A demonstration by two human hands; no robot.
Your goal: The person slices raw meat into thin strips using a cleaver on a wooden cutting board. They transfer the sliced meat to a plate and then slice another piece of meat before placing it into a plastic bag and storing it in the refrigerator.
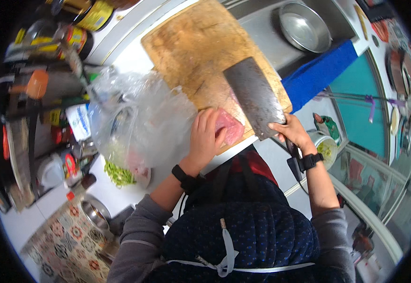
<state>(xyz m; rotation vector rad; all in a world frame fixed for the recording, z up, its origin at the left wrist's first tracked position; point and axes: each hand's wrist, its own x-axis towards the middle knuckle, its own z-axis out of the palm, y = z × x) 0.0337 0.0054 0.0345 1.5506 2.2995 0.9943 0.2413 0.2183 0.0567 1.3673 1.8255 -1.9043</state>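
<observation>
A pink piece of raw meat [233,128] lies near the front edge of a worn wooden cutting board [194,42]. My left hand [203,136] holds the meat from its left side, fingers and thumb resting on it. In my right hand [295,131] is a cleaver [255,93], gripped at the dark handle where it meets the blade. The wide blade extends over the board, to the right of the meat and apart from my left fingers. It hides part of the board beneath.
A clear plastic bag [148,113] bulges against the board's left side. Beyond it are sliced green vegetables [117,175] on the white counter. A steel basin [306,28] stands in the sink at right. A blue cloth [320,76] hangs over the edge, above a waste bin [327,150].
</observation>
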